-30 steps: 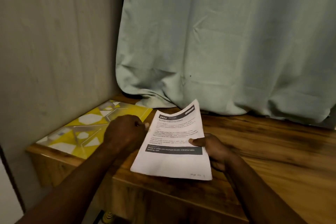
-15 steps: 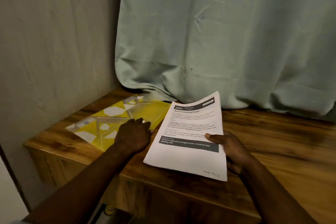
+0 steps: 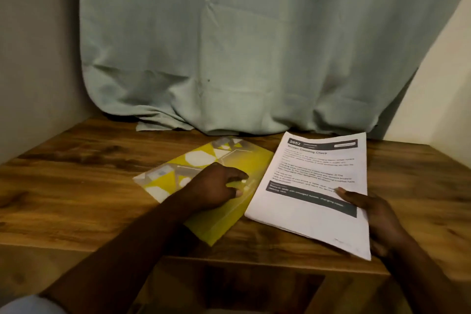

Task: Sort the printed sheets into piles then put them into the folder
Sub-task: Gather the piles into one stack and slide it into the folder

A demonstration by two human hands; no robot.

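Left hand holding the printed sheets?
No: the left hand is on the yellow folder, while the right hand holds the printed sheets by their right edge.

On the table (image 3: 76, 186) before us, the folder (image 3: 244, 160) lies flat at centre, the stack of printed sheets (image 3: 313, 186) just to its right. Our left hand (image 3: 216, 188) sits on the folder, fingers curled at its right edge. Our right hand (image 3: 374, 214) holds the stack's right side, thumb on top. Behind both, a curtain (image 3: 254, 46) hangs to the tabletop.
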